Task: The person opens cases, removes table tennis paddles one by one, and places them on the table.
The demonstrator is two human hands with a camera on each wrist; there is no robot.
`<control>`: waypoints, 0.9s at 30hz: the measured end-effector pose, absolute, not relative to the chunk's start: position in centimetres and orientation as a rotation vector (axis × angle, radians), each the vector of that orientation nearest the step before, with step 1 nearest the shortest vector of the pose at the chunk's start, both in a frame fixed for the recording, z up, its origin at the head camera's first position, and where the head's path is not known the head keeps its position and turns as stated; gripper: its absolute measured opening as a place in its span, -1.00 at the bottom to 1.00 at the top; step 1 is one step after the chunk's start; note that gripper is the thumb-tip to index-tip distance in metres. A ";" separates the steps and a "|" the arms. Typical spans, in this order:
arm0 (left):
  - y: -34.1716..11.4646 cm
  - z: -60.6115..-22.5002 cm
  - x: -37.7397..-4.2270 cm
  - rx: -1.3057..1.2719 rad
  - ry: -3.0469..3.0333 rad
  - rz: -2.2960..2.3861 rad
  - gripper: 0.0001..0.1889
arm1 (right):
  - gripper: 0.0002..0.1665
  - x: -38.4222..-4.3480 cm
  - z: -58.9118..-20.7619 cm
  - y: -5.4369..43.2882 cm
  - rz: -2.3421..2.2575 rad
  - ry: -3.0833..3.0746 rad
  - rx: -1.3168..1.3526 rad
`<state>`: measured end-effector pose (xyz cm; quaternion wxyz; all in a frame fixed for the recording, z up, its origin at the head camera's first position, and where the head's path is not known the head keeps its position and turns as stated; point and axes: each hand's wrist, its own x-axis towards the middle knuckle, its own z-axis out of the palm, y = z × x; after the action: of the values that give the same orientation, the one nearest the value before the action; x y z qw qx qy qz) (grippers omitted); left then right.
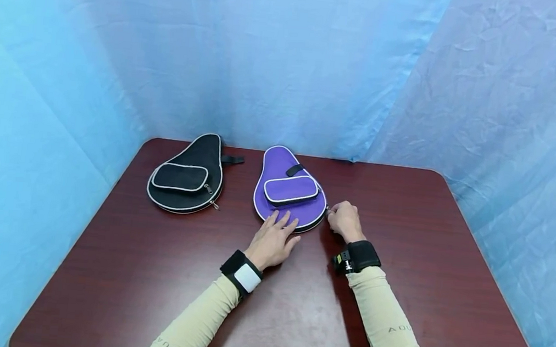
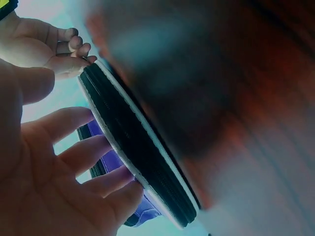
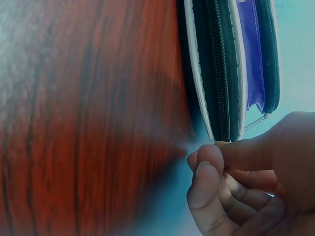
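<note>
A purple table tennis bat case [image 1: 290, 189] with white piping and a small front pocket lies flat, its narrow end pointing away from me. My left hand [image 1: 272, 242] rests on its near rounded edge, fingers spread and fairly straight. At the case's right side, my right hand [image 1: 345, 222] pinches the zipper pull between thumb and forefinger; the fingers mostly hide the pull. In the right wrist view, the closed zipper [image 3: 220, 73] runs along the black side band up to those fingertips. The pocket's own zipper pull [image 3: 257, 121] hangs just above the right hand.
A black bat case [image 1: 185, 179] of the same shape lies to the left, with a strap [image 1: 232, 159] sticking out and a zipper pull [image 1: 215, 205] at its lower right. Both lie toward the back of the dark red table [image 1: 410, 306]. Blue curtains [image 1: 277, 63] surround the table's far sides.
</note>
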<state>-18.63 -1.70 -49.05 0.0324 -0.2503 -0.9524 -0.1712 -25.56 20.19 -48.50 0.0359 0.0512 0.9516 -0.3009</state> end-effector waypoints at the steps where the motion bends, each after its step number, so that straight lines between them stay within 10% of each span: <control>1: -1.7 -49.1 -18.7 -0.773 -2.936 -0.521 -0.46 | -0.54 -25.5 -48.5 20.1 -0.927 2.926 0.146; 27: -1.5 -48.2 -19.2 -0.799 -2.997 -0.373 -0.55 | -0.61 -21.9 -48.4 17.7 -1.145 2.731 0.107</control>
<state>-19.20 -1.46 -48.24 0.0087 -0.2557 -0.9593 -0.1195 -21.86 17.67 -48.41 0.0891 0.0359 0.9180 -0.3849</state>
